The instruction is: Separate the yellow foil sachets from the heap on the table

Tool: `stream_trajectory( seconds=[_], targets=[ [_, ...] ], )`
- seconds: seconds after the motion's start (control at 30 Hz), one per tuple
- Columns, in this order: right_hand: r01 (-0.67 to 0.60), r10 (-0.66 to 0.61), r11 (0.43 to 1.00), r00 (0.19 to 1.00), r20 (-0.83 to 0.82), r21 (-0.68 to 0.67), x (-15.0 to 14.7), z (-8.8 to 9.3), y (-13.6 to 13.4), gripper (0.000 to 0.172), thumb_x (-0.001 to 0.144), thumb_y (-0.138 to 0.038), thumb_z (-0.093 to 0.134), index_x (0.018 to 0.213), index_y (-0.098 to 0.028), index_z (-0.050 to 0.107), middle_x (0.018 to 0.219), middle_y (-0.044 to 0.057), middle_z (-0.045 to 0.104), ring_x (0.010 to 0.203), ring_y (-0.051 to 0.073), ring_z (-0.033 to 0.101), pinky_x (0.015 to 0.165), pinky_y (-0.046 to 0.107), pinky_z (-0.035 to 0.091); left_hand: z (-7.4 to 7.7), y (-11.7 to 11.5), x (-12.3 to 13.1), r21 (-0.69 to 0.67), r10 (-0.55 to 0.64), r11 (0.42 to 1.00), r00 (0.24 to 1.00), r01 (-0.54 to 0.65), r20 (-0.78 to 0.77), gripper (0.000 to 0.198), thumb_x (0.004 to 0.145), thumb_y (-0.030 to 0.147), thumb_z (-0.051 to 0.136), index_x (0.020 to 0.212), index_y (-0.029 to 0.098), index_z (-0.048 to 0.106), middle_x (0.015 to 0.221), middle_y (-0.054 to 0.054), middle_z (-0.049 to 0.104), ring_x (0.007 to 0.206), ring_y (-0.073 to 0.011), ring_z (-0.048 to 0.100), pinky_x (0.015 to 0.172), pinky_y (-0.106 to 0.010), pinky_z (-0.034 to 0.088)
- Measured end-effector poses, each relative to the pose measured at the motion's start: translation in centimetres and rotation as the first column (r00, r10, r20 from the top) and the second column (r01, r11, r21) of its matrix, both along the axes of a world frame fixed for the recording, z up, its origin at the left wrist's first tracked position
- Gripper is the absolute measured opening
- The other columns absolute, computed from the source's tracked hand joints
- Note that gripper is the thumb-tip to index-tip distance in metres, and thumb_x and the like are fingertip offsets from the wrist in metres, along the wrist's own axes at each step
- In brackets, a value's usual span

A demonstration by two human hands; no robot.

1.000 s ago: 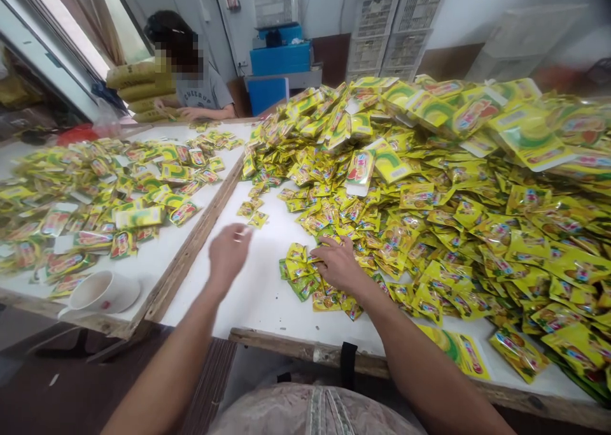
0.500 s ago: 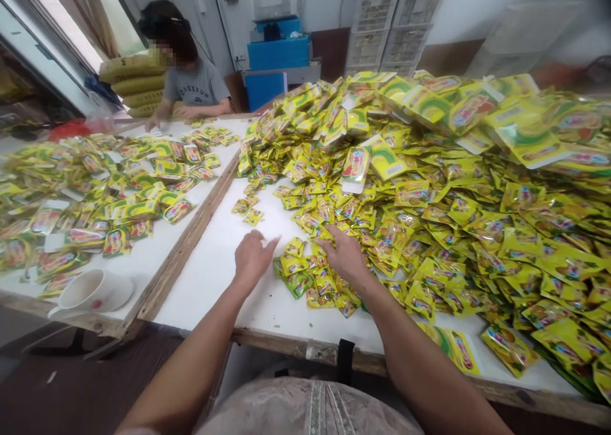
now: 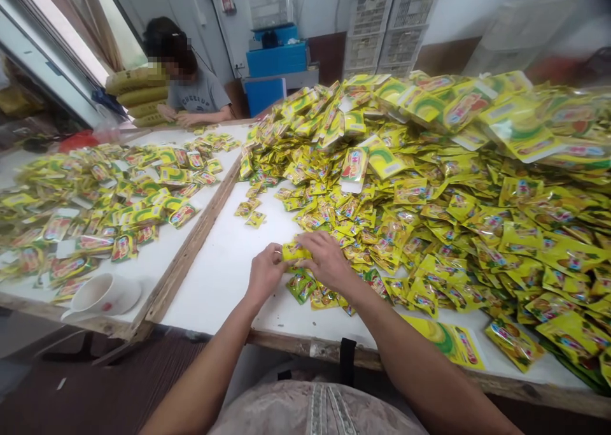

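Note:
Between my two hands is a small yellow packet (image 3: 294,253), held just above the white table (image 3: 210,263). My left hand (image 3: 267,270) pinches its left end with curled fingers. On its right end, the fingers of my right hand (image 3: 325,260) are closed. Just below them lie a green packet (image 3: 301,286) and several yellow ones, partly hidden by my right hand. A large heap of yellow packets (image 3: 429,212) spreads to the right of my hands.
A wooden strip (image 3: 198,234) divides the table. Left of it are scattered yellow packages (image 3: 143,215) and a white cup (image 3: 107,295). Behind them a person (image 3: 198,97) sits at the far edge. Larger packages (image 3: 424,104) top the heap.
My hands have come together and closed on a yellow packet; before, they were apart with fingers spread. The other person's hands have drawn together near their body.

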State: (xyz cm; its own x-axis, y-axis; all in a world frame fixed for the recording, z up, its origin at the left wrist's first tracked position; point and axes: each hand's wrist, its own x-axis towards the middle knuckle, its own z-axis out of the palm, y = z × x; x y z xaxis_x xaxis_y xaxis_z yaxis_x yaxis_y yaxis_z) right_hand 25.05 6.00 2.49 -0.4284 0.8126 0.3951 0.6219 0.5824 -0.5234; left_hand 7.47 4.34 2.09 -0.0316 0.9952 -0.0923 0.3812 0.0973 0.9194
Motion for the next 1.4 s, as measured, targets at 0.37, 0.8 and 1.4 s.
stream_trajectory(
  seconds=[0.37, 0.8, 1.4],
  targets=[
    [0.238, -0.399, 0.826, 0.887, -0.232, -0.512, 0.5, 1.1, 0.1, 0.032, 0.064, -0.038, 0.067, 0.087, -0.022, 0.051, 0.057, -0.008, 0.041, 0.049, 0.011, 0.037, 0.048, 0.023, 0.027, 0.8, -0.6, 0.1, -0.231, 0.183, 0.971, 0.822, -0.064, 0.539, 0.037, 0.056, 0.033, 0.078, 0.083, 0.013, 0.064, 0.07, -0.004, 0.07, 0.063, -0.0146, 0.064, 0.058, -0.023, 0.049],
    [0.074, -0.509, 0.768, 0.673, -0.536, -0.636, -1.2, -0.6, 0.1, 0.039, 0.057, -0.045, 0.072, 0.066, -0.022, 0.041, 0.055, -0.008, 0.037, 0.05, 0.01, 0.039, 0.046, 0.024, 0.04, 1.5, -0.8, 3.1, -0.178, 0.2, 0.978, 0.7, -0.106, 0.685, 0.033, 0.057, 0.033, 0.077, 0.082, 0.015, 0.066, 0.078, -0.003, 0.07, 0.072, -0.015, 0.064, 0.07, -0.028, 0.05],
    [0.163, -0.476, 0.854, 0.627, -0.616, -0.494, 1.5, 1.1, 1.1, 0.022, 0.07, -0.041, 0.062, 0.074, -0.02, 0.057, 0.064, 0.0, 0.06, 0.061, 0.017, 0.054, 0.055, 0.027, 0.044, 3.9, 6.2, 3.3, -0.107, -0.166, 0.963, 0.855, 0.249, 0.492, 0.03, 0.052, 0.023, 0.081, 0.074, 0.014, 0.062, 0.057, 0.002, 0.062, 0.053, -0.0087, 0.055, 0.056, -0.021, 0.042]
  ],
)
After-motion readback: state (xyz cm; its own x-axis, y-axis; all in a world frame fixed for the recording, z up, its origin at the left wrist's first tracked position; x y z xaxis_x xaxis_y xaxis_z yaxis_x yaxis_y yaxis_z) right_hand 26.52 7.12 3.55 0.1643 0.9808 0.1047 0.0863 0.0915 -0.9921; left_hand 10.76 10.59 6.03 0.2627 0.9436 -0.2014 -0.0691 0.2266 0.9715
